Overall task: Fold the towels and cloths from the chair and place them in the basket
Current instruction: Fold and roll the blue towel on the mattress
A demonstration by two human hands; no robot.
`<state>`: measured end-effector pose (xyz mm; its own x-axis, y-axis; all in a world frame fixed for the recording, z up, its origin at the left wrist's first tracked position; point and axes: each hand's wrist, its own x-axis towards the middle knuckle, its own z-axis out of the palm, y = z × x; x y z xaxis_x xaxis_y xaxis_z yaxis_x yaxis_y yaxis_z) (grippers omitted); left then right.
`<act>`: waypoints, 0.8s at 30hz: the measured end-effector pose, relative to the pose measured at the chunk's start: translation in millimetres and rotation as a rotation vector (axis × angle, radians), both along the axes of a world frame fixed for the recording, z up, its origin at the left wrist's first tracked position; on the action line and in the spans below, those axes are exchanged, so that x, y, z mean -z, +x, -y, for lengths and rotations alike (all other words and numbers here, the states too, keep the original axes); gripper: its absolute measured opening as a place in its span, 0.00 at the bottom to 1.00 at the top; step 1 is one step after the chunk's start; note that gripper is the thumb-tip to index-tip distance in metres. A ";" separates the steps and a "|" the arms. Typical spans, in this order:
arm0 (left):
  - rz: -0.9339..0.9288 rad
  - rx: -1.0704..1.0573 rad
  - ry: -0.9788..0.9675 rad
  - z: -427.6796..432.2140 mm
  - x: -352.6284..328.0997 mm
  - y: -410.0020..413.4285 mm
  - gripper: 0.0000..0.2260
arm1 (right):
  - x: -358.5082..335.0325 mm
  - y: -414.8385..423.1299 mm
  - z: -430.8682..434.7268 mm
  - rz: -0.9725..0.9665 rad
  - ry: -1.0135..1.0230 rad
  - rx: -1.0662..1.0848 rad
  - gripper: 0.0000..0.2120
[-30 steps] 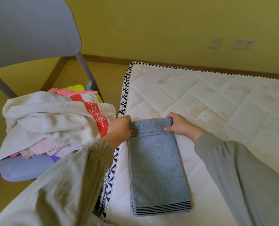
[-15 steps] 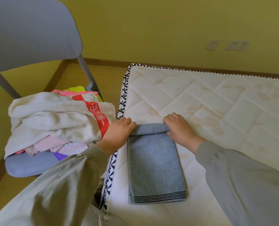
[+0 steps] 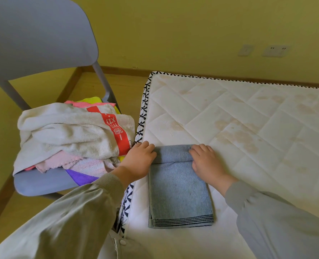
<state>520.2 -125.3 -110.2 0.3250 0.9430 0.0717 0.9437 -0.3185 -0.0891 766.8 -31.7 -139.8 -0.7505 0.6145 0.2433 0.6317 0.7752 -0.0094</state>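
Head view. Blue towel (image 3: 179, 189) lies flat on the mattress (image 3: 248, 118) near its edge, striped hem toward the person. Left hand (image 3: 138, 161) and right hand (image 3: 205, 163) each grip one end of the far fold, fingers curled over it, probably to keep the corners aligned. Unfolded pile (image 3: 65, 131) heaped on chair (image 3: 39, 34), just beside. Basket not in view.

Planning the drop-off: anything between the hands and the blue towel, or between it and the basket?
Nothing there: the left hand and right hand grip the folded far end of the blue towel on the mattress. No basket is in view, so that path cannot be judged.
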 end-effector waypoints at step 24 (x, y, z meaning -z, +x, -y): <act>0.450 -0.417 -0.311 -23.8 -9.3 -2.7 0.16 | -49.6 -25.5 -40.6 -0.004 -0.872 0.299 0.22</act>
<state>517.4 -101.5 -100.8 -0.0680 0.9814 -0.1797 0.9166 0.1326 0.3773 741.3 8.8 -90.2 -0.5307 0.7497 -0.3953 0.8035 0.2967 -0.5161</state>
